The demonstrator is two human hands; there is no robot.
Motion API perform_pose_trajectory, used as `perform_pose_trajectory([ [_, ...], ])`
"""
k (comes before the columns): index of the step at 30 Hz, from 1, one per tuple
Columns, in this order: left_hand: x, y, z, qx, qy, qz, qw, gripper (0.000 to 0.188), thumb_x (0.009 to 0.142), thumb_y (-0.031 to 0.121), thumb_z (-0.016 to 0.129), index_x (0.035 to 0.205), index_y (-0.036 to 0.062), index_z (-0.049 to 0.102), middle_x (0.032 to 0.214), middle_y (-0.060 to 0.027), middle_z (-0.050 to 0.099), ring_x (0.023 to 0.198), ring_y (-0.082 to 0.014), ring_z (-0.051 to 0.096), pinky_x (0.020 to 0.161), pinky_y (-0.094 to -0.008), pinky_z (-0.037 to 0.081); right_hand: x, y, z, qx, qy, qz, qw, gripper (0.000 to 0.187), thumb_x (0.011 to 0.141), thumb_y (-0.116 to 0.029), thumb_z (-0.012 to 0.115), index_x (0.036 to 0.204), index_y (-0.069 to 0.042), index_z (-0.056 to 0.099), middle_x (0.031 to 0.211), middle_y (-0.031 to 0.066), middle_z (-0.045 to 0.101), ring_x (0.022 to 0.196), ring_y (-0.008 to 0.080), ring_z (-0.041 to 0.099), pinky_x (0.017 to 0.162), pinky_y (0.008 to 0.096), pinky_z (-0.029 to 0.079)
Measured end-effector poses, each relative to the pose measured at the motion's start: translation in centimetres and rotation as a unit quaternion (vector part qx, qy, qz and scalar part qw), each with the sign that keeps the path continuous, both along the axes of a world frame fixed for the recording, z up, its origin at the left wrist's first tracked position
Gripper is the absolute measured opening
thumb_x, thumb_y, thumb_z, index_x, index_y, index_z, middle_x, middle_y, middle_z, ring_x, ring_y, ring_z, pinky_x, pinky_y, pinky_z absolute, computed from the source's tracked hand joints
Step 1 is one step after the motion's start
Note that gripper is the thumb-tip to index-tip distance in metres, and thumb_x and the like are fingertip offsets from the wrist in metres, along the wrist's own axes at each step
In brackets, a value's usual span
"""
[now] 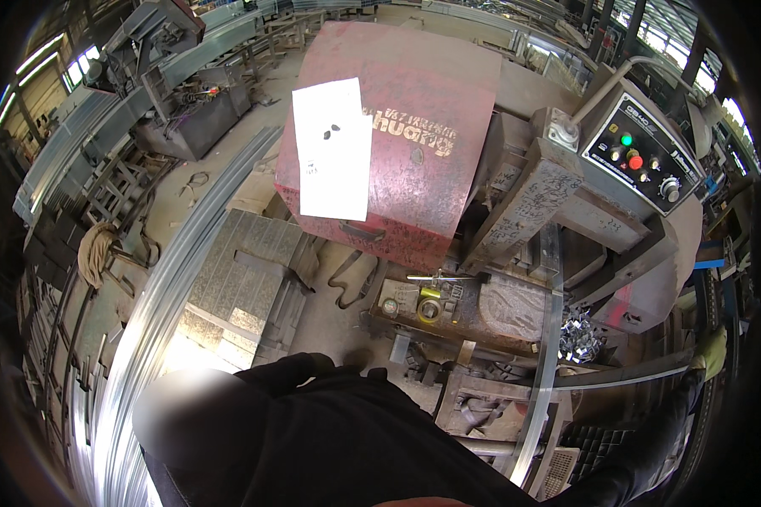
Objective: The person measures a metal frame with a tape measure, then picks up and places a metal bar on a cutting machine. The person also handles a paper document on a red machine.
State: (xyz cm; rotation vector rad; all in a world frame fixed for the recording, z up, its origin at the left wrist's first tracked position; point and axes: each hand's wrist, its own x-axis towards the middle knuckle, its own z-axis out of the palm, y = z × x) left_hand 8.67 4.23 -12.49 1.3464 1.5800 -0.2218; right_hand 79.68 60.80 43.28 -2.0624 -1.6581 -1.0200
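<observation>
At the right, my right hand [714,353] wears a yellow-green glove at the end of a black sleeve. It is by the outer end of a long grey metal bar [643,372]; its fingers are too unclear to show whether they grip it. My left hand does not show; dark clothing and a pale blurred patch fill the lower left. A long shiny metal profile [533,422] runs beside the machine's worn bed [448,325]. On that bed lie a yellow tape measure [429,308] and a thin metal rod [441,278].
A red machine cover [423,160] carries a white paper sheet [333,152]. The control panel [643,156] has green and red buttons. Small metal offcuts [579,336] are heaped below it. Long shiny profiles [161,304] stretch along the left, beside a metal block [241,283].
</observation>
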Motion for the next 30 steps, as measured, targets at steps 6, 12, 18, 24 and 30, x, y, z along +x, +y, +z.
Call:
perform_pose_trajectory([
  [6, 0.0, -0.1, -0.4, 0.012, 0.006, -0.010, 1.000, 0.045, 0.096, 0.047, 0.058, 0.111, 0.0103, 0.079, 0.113, -0.0142, 0.077, 0.107, -0.0330, 0.072, 0.094, -0.0447, 0.053, 0.1, 0.2, 0.2, -0.016, 0.023, -0.020, 0.999, 0.037, 0.100, -0.043, 0.050, 0.113, -0.010, 0.061, 0.109, 0.0232, 0.072, 0.100, 0.0470, 0.068, 0.083, 0.0583, 0.054],
  [12, 0.1, 0.0, -0.1, -0.002, 0.009, 0.005, 1.000, 0.045, 0.095, 0.047, 0.058, 0.112, 0.0113, 0.079, 0.115, -0.0141, 0.076, 0.107, -0.0321, 0.072, 0.094, -0.0449, 0.053, 0.0, 0.2, 0.1, -0.022, 0.016, -0.020, 0.999, 0.039, 0.100, -0.044, 0.050, 0.116, -0.010, 0.062, 0.115, 0.0233, 0.070, 0.104, 0.0462, 0.067, 0.084, 0.0569, 0.054],
  [18, -0.1, 0.0, -0.6, 0.002, -0.010, 0.046, 0.999, 0.048, 0.092, 0.051, 0.061, 0.108, 0.0098, 0.080, 0.107, -0.0141, 0.077, 0.101, -0.0306, 0.072, 0.090, -0.0443, 0.052, -0.3, -0.2, 0.1, -0.021, 0.023, -0.014, 0.999, 0.040, 0.100, -0.045, 0.050, 0.115, -0.011, 0.064, 0.113, 0.0235, 0.070, 0.104, 0.0466, 0.067, 0.084, 0.0576, 0.053],
  [24, -0.4, -0.3, -0.7, 0.036, 0.002, 0.024, 0.999, 0.049, 0.094, 0.050, 0.058, 0.111, 0.0101, 0.079, 0.114, -0.0143, 0.076, 0.109, -0.0318, 0.071, 0.096, -0.0448, 0.051, -0.9, -0.3, 0.4, -0.033, 0.033, -0.023, 0.999, 0.041, 0.099, -0.045, 0.050, 0.114, -0.010, 0.064, 0.110, 0.0235, 0.071, 0.104, 0.0469, 0.067, 0.085, 0.0576, 0.053],
  [30, -0.3, -0.5, -0.2, 0.041, -0.014, 0.042, 0.998, 0.050, 0.093, 0.050, 0.056, 0.107, 0.0082, 0.079, 0.110, -0.0166, 0.076, 0.105, -0.0338, 0.071, 0.092, -0.0460, 0.052, -0.5, -0.5, 0.9, -0.065, 0.061, -0.020, 0.996, 0.048, 0.100, -0.049, 0.046, 0.124, -0.011, 0.065, 0.123, 0.0238, 0.068, 0.117, 0.0451, 0.063, 0.094, 0.0552, 0.050],
])
